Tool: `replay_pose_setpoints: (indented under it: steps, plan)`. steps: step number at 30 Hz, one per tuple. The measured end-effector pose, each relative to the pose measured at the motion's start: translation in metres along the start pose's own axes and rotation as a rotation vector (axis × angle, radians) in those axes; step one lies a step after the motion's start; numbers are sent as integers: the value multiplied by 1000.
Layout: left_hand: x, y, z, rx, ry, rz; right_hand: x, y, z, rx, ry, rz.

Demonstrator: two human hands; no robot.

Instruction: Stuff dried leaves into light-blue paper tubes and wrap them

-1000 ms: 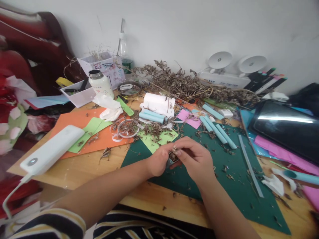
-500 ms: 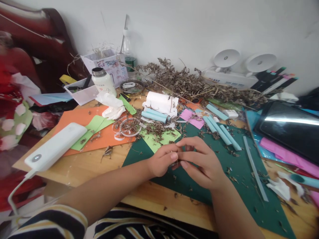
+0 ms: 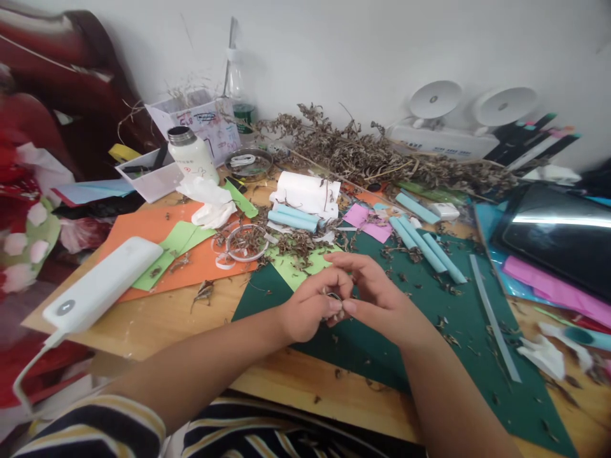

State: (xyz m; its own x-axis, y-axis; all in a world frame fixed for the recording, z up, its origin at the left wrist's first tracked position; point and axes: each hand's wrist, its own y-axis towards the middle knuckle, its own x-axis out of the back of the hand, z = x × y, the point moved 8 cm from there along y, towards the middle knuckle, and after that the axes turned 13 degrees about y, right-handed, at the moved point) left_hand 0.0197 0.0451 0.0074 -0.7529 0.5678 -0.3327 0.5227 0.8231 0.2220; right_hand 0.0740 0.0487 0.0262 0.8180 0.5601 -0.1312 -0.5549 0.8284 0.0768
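Note:
Over the green sheet [image 3: 372,359], my two hands meet at the fingertips. My left hand [image 3: 312,308] is closed, thumb and curled fingers pinching a small greyish-brown thing [image 3: 337,313] with a thin curved edge; most of it is hidden. The thumb and bent fingers of my right hand [image 3: 379,296] press against the same spot from the other side. Just beyond the hands, crumbled dried leaves [image 3: 300,248] lie on a light green paper [image 3: 286,270]. To their left is a clear ring-shaped roll [image 3: 247,243]. Rolled light-blue paper tubes [image 3: 420,245] rest on the right.
A bundle of dried leafy stems [image 3: 353,149] runs along the wall. White tissue [image 3: 212,203], an uncapped bottle [image 3: 191,152] and a white power bank [image 3: 105,280] with a cable stand left. A black tablet-like panel [image 3: 563,242] and a pale strip [image 3: 494,318] lie right.
My right fingers have drawn closer together and curled over the small thing. A bit of its curved edge now shows between the hands. The view has shifted slightly.

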Motion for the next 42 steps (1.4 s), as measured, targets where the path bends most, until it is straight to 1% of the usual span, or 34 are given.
replay_pose_setpoints:
  steps: [3,5,9,12,14,18,20,21,25,28,30,32,35,36,38,40,42]
  plan:
    - [0,-2,-1,-31,36,-11,-5,1,-6,-79,183,6]
    - [-2,-2,-3,-62,80,12,-8,1,-6,-83,233,9]
    - [-7,-2,-9,-134,184,75,-10,1,-6,-78,197,9]
    - [-14,-2,-17,-200,211,137,-13,1,-5,-79,184,13]
    - [-16,-2,-20,-226,222,148,-14,1,-2,-84,182,-17]
    - [-17,-1,-22,-238,273,174,-14,0,5,-52,137,-134]
    - [-18,-1,-22,-254,302,193,-15,0,9,-6,131,-149]
    - [-17,-1,-22,-257,323,184,-16,0,10,15,133,-144]
    - [-12,-1,-19,-202,347,98,-15,1,9,59,182,-88]
    - [-11,-2,-16,-175,243,53,-15,1,9,75,370,11]
    - [-11,-2,-15,-164,170,41,-16,3,7,60,471,36]
    - [-10,-1,-13,-147,136,35,-13,5,2,21,472,-30]
    - [-9,1,-9,-109,158,36,-7,7,-5,-5,444,-209]
    - [-9,1,-8,-97,166,39,-6,8,-6,-6,436,-244]
    - [-9,2,-8,-80,178,42,-8,8,-7,-22,378,-253]
    - [-8,2,-9,-83,196,32,-12,8,-6,-50,298,-224]
    - [-9,3,-9,-85,230,36,-13,7,-6,-75,267,-198]
